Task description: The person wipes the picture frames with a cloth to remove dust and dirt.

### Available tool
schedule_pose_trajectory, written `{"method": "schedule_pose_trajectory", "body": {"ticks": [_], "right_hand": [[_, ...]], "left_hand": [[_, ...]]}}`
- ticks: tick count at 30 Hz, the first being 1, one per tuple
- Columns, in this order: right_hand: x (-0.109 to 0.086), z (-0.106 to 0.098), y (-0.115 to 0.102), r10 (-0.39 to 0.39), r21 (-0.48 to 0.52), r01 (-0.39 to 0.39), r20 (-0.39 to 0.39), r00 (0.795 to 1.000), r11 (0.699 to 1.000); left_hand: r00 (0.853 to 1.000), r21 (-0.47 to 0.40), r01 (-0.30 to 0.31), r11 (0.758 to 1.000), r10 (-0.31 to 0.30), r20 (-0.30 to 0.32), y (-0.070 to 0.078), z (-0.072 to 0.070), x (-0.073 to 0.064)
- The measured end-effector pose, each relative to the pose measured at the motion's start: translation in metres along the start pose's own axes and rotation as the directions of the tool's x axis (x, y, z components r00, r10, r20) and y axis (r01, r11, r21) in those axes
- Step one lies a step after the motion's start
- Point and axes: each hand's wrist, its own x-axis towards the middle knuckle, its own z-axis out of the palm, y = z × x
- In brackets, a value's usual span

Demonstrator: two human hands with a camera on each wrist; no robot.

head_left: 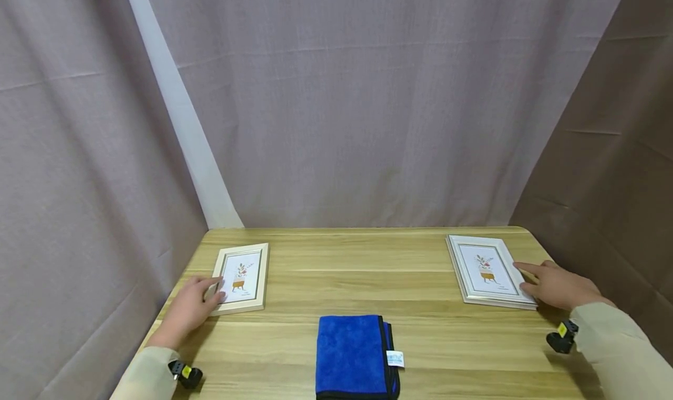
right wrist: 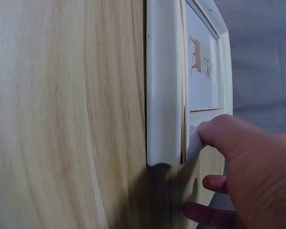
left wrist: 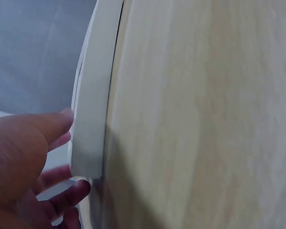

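Observation:
Near the table's left edge lies a cream picture frame (head_left: 264,283) with a plant print in it. My left hand (head_left: 190,306) reaches over its left border, index finger and thumb spread. In the left wrist view the thumb (left wrist: 55,126) meets the frame's edge, other fingers near its corner. A white picture frame (head_left: 458,271) with a similar print lies flat at the right. My right hand (head_left: 559,286) touches its right border with thumb and index finger. The right wrist view shows the thumb (right wrist: 219,133) on the border and other fingers loosely bent beside it.
A folded blue cloth (head_left: 349,353) with black trim and a white tag lies at the front middle of the wooden table (head_left: 357,271). Grey curtains (head_left: 336,125) stand behind and at the left, a brown one (head_left: 604,172) at the right.

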Motion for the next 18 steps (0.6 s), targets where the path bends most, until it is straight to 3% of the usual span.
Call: {"method": "schedule_pose_trajectory", "body": {"ticks": [5, 9, 18], "right_hand": [[-0.002, 0.001, 0.007, 0.005, -0.011, -0.005, -0.005, 1.0, 1.0], [-0.001, 0.004, 0.006, 0.019, -0.007, -0.019, -0.02, 1.0, 1.0], [0.009, -0.001, -0.022, 0.08, 0.028, -0.077, -0.124, 0.989, 0.997]], "left_hand": [[0.999, 0.009, 0.01, 1.0, -0.011, 0.043, -0.002, 0.002, -0.001], [0.999, 0.01, 0.015, 1.0, -0.016, 0.039, 0.004, 0.004, 0.0], [0.999, 0.043, -0.024, 0.999, 0.022, 0.048, 0.038, 0.023, 0.016]]}}
